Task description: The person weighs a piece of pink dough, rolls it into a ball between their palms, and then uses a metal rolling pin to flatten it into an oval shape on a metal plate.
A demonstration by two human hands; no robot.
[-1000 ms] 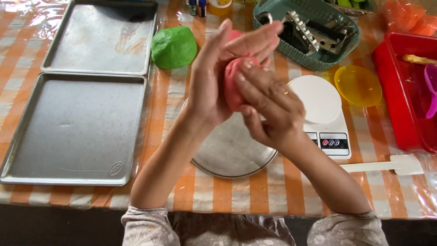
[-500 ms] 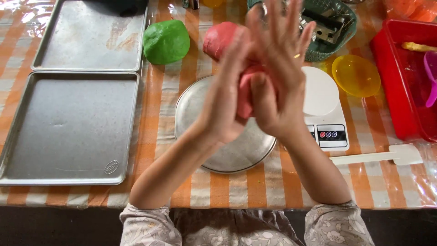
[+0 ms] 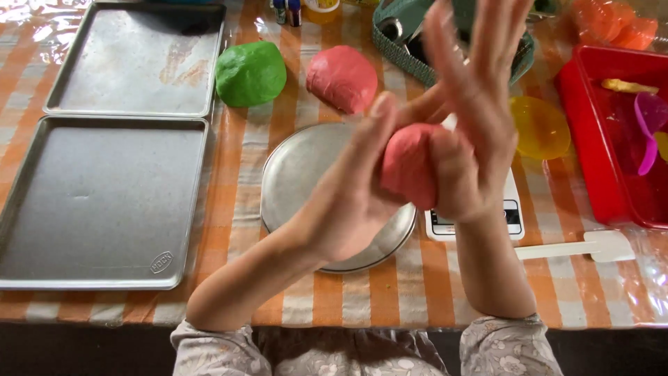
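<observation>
Widest of all: tabletop under an orange-and-white checked cloth [image 3: 417, 299], with a round silver metal plate [image 3: 299, 181] at its middle as landmark. Left of that plate, two rectangular grey metal baking trays, the nearer [image 3: 97, 202] and the farther [image 3: 132, 63], edge to edge. Far right of the plate, a red plastic bin [image 3: 591, 139]; beyond the plate and to the right, a green woven basket [image 3: 396, 42], partly hidden behind fingers. Just beyond the plate's far rim, a green lump of dough [image 3: 250, 73] and a pink-red lump of dough [image 3: 342, 78], near each other and not touching. Right of the plate, a white kitchen scale [image 3: 511, 209], a yellow translucent round dish [image 3: 539, 125], and a white plastic scraper [image 3: 577, 247].

Above the plate's right edge, raised clear of it: a small pink-red ball of dough [image 3: 407, 163], sandwiched between two palms. Left hand [image 3: 348, 202] flat against its left side, fingers straight and together, not curled round. Right hand [image 3: 473, 118] flat against its right side, fingers splayed wide and pointing up.

Looks like rolling between the palms, shaping a ball. Calls, by this reading, for even pressure from both sides, lest the dough slip down toward the plate.
</observation>
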